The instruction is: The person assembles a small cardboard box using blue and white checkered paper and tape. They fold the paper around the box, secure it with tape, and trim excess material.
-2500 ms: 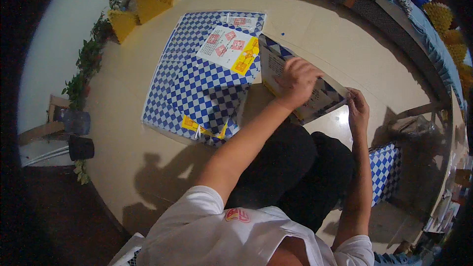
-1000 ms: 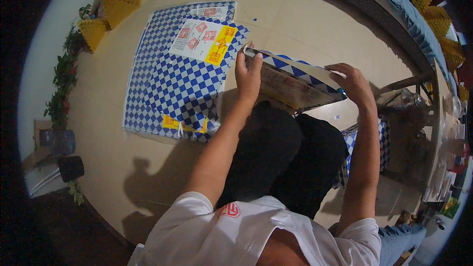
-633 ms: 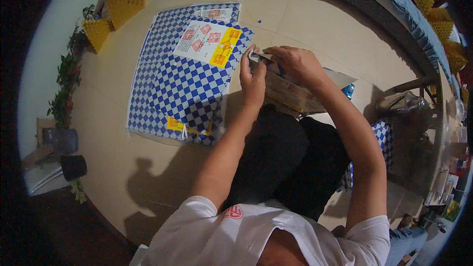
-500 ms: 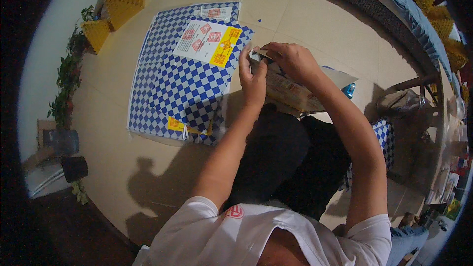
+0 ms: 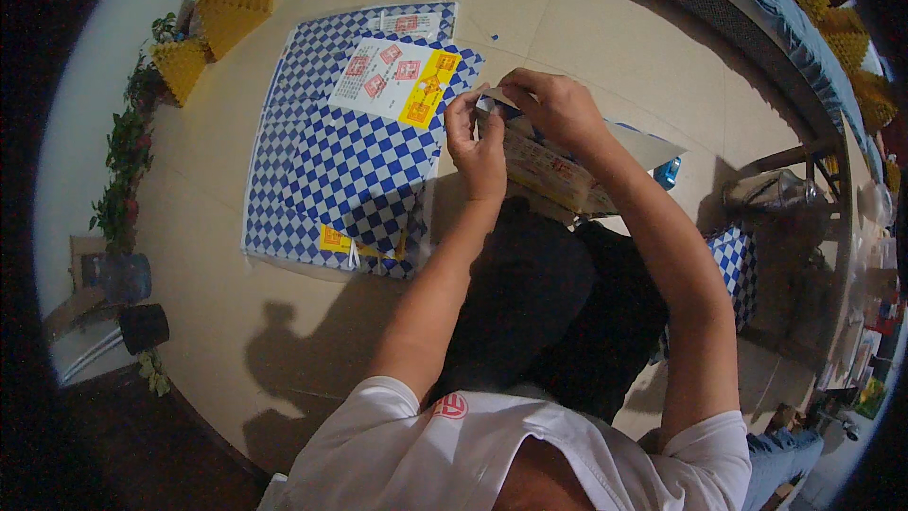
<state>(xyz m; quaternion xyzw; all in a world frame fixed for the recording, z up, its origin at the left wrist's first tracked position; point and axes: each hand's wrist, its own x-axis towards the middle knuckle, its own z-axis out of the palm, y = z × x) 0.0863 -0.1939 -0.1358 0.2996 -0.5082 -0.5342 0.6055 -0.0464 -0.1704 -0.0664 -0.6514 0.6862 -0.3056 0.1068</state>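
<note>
In front of my knees stands a bag-like printed paper piece (image 5: 547,173), beige on the side facing me, with some blue along its upper edge. My left hand (image 5: 480,159) is curled round its left upper corner, thumb and fingers closed on it. The fingers of my right hand (image 5: 560,112) pinch the top edge close beside the left fingertips. Whether the paper is a bag or a folded sheet I cannot make out. To the left, a stack of blue-and-white checkered sheets (image 5: 355,166) with white and yellow printed panels lies on the floor.
Tan tiles make up the floor (image 5: 511,5). Yellow ridged blocks (image 5: 235,19) and a leafy plant (image 5: 128,151) line the left wall. At right stand a wooden frame (image 5: 837,227) and a shiny metal pot (image 5: 774,194). A small blue object (image 5: 668,173) sits behind the paper.
My left fingers have shifted slightly left and curled more at the paper's corner. My right hand has moved a little up and left, still pinching the edge.
</note>
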